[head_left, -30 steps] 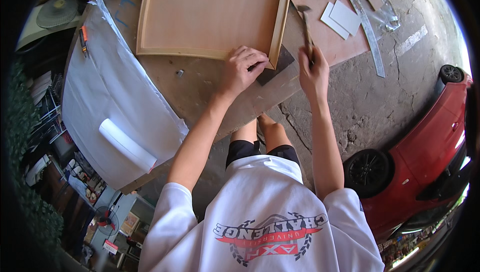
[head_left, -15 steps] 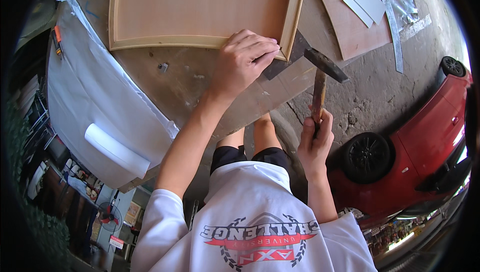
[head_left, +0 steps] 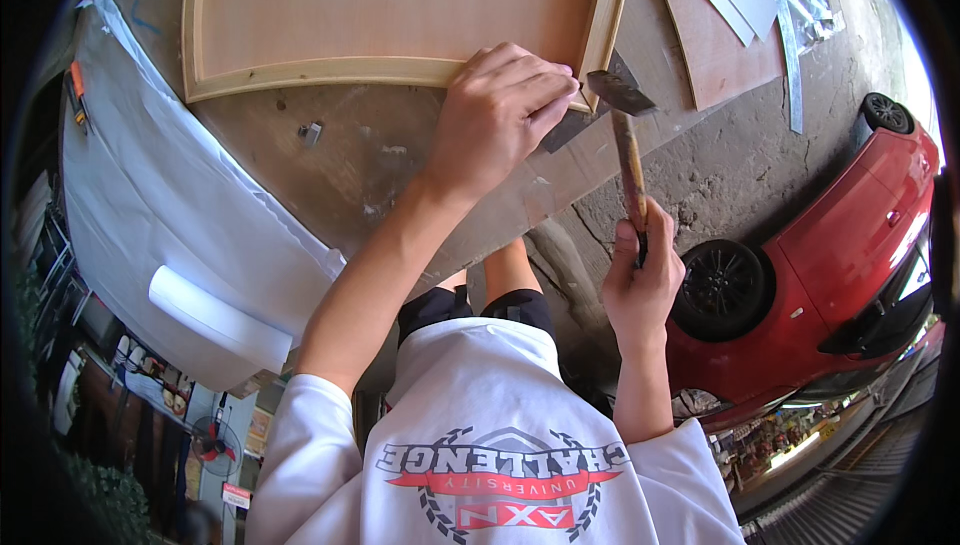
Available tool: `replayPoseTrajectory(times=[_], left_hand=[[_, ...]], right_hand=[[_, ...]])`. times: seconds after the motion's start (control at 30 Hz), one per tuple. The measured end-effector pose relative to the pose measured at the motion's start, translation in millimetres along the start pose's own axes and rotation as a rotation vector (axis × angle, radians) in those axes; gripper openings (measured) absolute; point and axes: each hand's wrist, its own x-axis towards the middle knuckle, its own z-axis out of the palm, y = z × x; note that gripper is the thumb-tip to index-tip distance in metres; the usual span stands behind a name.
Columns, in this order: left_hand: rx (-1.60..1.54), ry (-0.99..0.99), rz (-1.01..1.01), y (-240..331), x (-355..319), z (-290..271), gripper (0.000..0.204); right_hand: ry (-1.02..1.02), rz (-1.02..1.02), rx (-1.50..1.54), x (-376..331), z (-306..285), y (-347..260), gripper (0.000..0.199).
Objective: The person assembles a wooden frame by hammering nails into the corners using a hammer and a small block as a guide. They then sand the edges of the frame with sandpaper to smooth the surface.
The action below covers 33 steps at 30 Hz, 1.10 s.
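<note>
The left hand (head_left: 497, 115) lies curled and pressed down on the near corner of the wooden frame (head_left: 400, 70) on the workbench (head_left: 330, 175), fingertips right beside the joint. The right hand (head_left: 643, 280) is wrapped tight round the hammer (head_left: 628, 150), head poised just beside that corner. Whether a nail is pinched there, I cannot tell. A glancing blow could catch those fingers

Red car (head_left: 850, 265), white sheet (head_left: 170, 195), metal strips (head_left: 790, 25)
</note>
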Motion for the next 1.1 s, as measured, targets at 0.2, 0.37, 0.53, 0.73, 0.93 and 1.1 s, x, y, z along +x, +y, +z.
replayPoseTrajectory(times=[0.2,0.37,0.53,0.73,0.93,1.1], left_hand=[[-0.014,0.009,0.023,-2.8,-1.6,1.7,0.012],[-0.011,-0.005,0.004,-3.1,-2.4,1.7,0.013],[-0.019,0.008,0.019,-4.1,-2.2,2.3,0.015],[-0.002,0.000,0.037,-4.5,-2.8,1.8,0.015],[-0.016,0.017,0.034,-4.9,-1.7,3.1,0.015],[0.006,0.010,0.041,-4.2,-3.4,2.9,0.014]], right_hand=[[-0.019,-0.002,0.011,-0.8,-1.2,-0.2,0.032],[0.015,-0.030,-0.015,-2.2,-2.8,0.3,0.031],[0.016,0.013,0.035,-2.2,-2.9,1.0,0.030],[0.052,0.005,-0.036,-1.8,-3.5,1.3,0.030],[0.028,-0.004,-0.004,-0.8,-4.4,0.8,0.029],[0.043,-0.013,-0.001,-1.0,-5.8,-0.1,0.030]])
